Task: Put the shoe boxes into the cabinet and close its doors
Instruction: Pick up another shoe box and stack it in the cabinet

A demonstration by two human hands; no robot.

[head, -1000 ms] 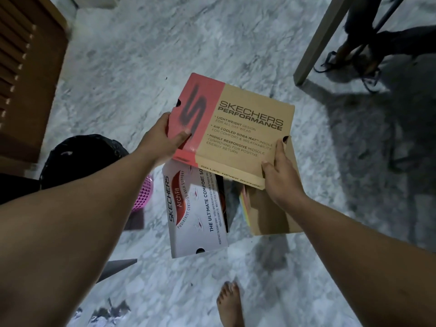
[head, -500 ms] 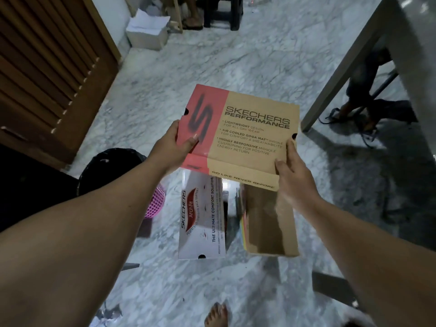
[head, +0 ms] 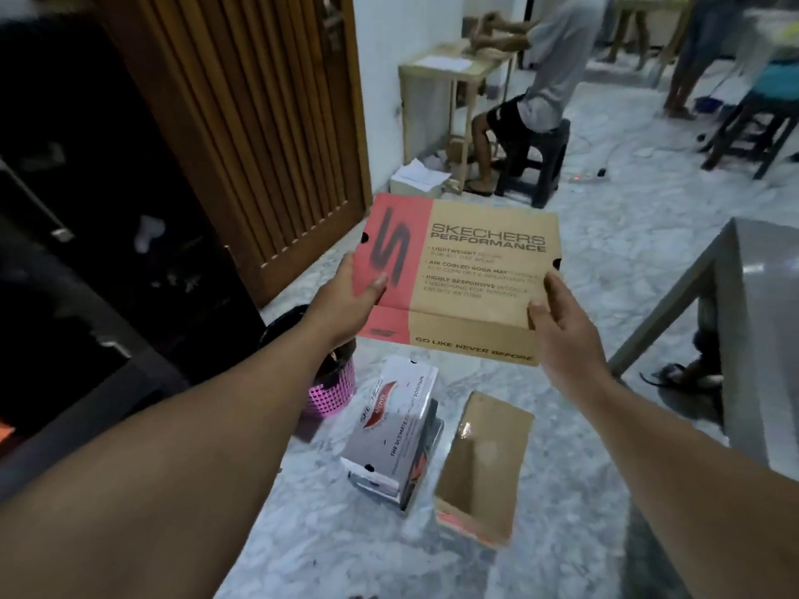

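I hold a brown and red Skechers shoe box in the air in front of me. My left hand grips its red left end and my right hand grips its right end. On the marble floor below lie a grey and white Skechers shoe box and, to its right, a plain brown shoe box. The cabinet stands at the left, dark inside, with its slatted wooden door swung open.
A black bin with a pink mesh base stands on the floor by the cabinet. A grey table is at the right. Further back a person sits on a dark stool at a small wooden table; other people stand at the far right.
The view has tilted up from the floor into the room. The held box has risen away from the two boxes on the floor, and the open cabinet has come into view at the left.
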